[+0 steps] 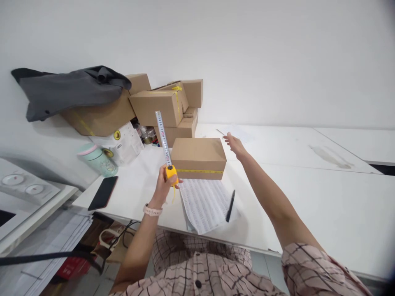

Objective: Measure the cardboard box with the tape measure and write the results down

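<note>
My left hand (163, 185) is wrapped round a yellow tape measure (171, 175), whose silver blade (162, 137) sticks out upward and away from me. Just right of it, a closed cardboard box (198, 152) with yellow tape along its front lies on the white table (265, 193). Beyond the box's right side my right hand (233, 144) reaches out, fingers apart, with nothing seen in it. Printed sheets (205, 205) lie in front of the box, and a black pen (230, 205) rests at their right edge.
Stacked cardboard boxes (159, 105) stand at the back left, beside a dark grey cloth (74, 92) draped over another box. A mint bottle (98, 159) leans near a dark phone (103, 193) at the left. A thin pale object (220, 132) lies behind my right hand.
</note>
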Tool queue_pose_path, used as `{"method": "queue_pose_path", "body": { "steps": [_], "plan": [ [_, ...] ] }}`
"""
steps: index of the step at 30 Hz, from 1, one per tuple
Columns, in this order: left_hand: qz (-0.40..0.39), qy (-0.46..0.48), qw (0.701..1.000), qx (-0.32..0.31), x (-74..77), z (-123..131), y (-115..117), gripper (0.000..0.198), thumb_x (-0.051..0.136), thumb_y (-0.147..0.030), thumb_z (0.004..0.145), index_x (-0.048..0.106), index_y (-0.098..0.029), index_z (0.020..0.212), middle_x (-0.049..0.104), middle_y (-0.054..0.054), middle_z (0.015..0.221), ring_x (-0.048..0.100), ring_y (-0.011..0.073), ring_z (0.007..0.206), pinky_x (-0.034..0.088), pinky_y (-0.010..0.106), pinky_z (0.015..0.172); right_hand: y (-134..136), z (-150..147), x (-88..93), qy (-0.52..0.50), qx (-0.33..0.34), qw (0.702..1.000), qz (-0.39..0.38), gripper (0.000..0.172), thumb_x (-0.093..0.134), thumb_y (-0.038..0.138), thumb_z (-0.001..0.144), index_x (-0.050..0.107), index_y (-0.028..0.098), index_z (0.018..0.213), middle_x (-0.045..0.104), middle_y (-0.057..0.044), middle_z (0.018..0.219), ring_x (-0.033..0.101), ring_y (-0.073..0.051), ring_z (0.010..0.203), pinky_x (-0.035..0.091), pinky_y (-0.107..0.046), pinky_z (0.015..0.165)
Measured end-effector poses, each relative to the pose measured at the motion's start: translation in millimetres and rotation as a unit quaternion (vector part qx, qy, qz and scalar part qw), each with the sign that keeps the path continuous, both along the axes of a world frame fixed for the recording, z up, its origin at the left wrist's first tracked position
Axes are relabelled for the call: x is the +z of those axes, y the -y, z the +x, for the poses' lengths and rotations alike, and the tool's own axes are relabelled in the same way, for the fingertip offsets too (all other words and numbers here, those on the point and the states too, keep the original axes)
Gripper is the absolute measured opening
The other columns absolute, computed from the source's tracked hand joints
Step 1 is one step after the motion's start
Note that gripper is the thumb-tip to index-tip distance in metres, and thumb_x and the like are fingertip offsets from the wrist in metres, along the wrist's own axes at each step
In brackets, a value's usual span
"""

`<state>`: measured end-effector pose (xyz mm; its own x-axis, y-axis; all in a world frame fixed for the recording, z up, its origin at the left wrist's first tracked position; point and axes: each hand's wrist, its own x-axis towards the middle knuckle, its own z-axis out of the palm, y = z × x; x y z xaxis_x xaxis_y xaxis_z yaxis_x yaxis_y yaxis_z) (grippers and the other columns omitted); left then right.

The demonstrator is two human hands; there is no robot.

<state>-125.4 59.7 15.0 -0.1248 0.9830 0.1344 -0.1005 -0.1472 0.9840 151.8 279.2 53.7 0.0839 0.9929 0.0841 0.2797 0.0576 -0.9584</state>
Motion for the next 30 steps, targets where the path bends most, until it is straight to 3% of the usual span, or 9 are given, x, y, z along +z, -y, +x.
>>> {"method": "queue_pose_path", "body": {
  "steps": [4,8,11,14,18,21,25,27,30],
  "plan": [
    [-0.026,-0.008,0.999,0.023,-12.5,-25,-19,0.057,0.074,-0.045,0.074,0.045,-0.025,0.119,0.057,-0.001,0.101,0.070,0.0139,0.064,0.055,0.026,0.051,56,13,-18.9,-0.025,0.105,0.990,-0.085,0.066,0.038,0.073,0.094,0.061,0.028,0.137,0.053,-0.011,0.151,0.057,-0.031,0.128,0.052,-0.039,0.092],
    [-0.011,-0.004,1.000,0.013,0.1,-33,-36,0.052,0.072,-0.046,0.072,0.046,-0.024,0.112,0.059,0.000,0.106,0.068,0.0120,0.062,0.051,0.023,0.048,79,8,-8.9,-0.002,0.163,0.986,-0.042,0.065,0.059,0.069,0.087,0.059,0.030,0.139,0.058,-0.008,0.146,0.058,-0.030,0.127,0.049,-0.038,0.099],
    [0.016,-0.001,1.000,0.013,21.9,-35,-47,0.052,0.070,-0.047,0.072,0.047,-0.025,0.112,0.059,0.001,0.111,0.068,0.0116,0.062,0.049,0.023,0.045,69,6,15.2,0.123,0.147,0.980,0.054,0.061,0.069,0.061,0.083,0.063,0.028,0.134,0.060,-0.008,0.143,0.057,-0.029,0.125,0.044,-0.039,0.104],
    [0.034,-0.005,0.999,0.009,43.2,-35,-57,0.050,0.070,-0.045,0.072,0.048,-0.026,0.112,0.059,0.002,0.114,0.067,0.0114,0.060,0.048,0.023,0.044,47,0,34.9,0.278,0.101,0.950,0.095,0.041,0.063,0.055,0.090,0.071,0.024,0.115,0.071,-0.010,0.121,0.062,-0.030,0.113,0.043,-0.040,0.100],
    [0.065,-0.016,0.998,0.007,57.6,-19,-52,0.055,0.072,-0.039,0.072,0.047,-0.028,0.120,0.061,0.004,0.122,0.069,0.0130,0.064,0.050,0.024,0.047,21,-21,40.6,0.339,0.058,0.932,0.113,0.029,0.055,0.042,0.097,0.074,0.021,0.097,0.073,-0.012,0.110,0.061,-0.031,0.110,0.042,-0.037,0.094],
    [0.049,0.009,0.997,-0.059,45.4,10,-25,0.059,0.075,-0.043,0.069,0.048,-0.028,0.120,0.056,0.009,0.137,0.070,0.0149,0.064,0.049,0.025,0.043,12,-39,34.9,0.334,0.061,0.930,0.144,0.026,0.048,0.029,0.099,0.073,0.022,0.097,0.073,-0.011,0.115,0.061,-0.029,0.110,0.040,-0.036,0.095],
    [-0.012,0.059,0.984,-0.170,3.2,55,14,0.050,0.073,-0.046,0.076,0.052,-0.029,0.118,0.051,0.014,0.145,0.072,0.0171,0.066,0.050,0.025,0.043,13,-51,25.5,0.329,0.035,0.930,0.160,0.034,0.035,0.027,0.102,0.069,0.022,0.100,0.072,-0.011,0.117,0.057,-0.030,0.115,0.036,-0.042,0.102],
    [-0.043,0.082,0.977,-0.193,-14.0,71,26,0.048,0.073,-0.044,0.077,0.053,-0.030,0.119,0.051,0.014,0.145,0.073,0.0185,0.066,0.050,0.026,0.042,17,-53,23.6,0.332,0.024,0.929,0.160,0.040,0.029,0.032,0.104,0.067,0.021,0.097,0.072,-0.014,0.114,0.056,-0.032,0.116,0.034,-0.046,0.104],
    [-0.067,0.098,0.973,-0.200,-24.4,84,34,0.050,0.073,-0.044,0.077,0.052,-0.030,0.120,0.049,0.014,0.145,0.075,0.0200,0.066,0.051,0.026,0.042,22,-55,24.2,0.326,0.006,0.931,0.161,0.045,0.026,0.040,0.104,0.065,0.020,0.093,0.072,-0.015,0.109,0.056,-0.034,0.114,0.034,-0.049,0.103]
  ]
}}
